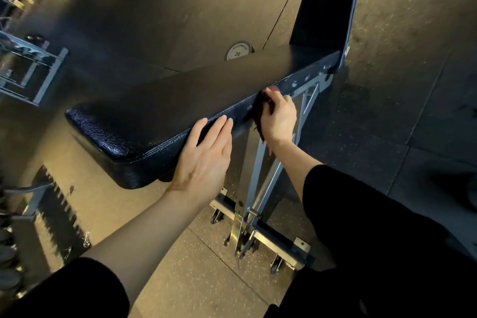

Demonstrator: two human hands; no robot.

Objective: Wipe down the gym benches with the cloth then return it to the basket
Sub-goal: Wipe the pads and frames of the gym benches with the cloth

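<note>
At frame centre, the left hand (204,160) lies flat with straight fingers on the long black padded bench (180,93) edge, just right the right hand (280,117) grips a dark red cloth (260,111) against its side, beyond a round grey 20 weight plate (238,51).

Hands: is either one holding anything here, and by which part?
The right hand grips the dark red cloth, bunched, against the bench pad's side edge. The left hand holds nothing; its straight fingers rest on the pad's edge.

Dim warm light, blurred, distorted edges
</note>
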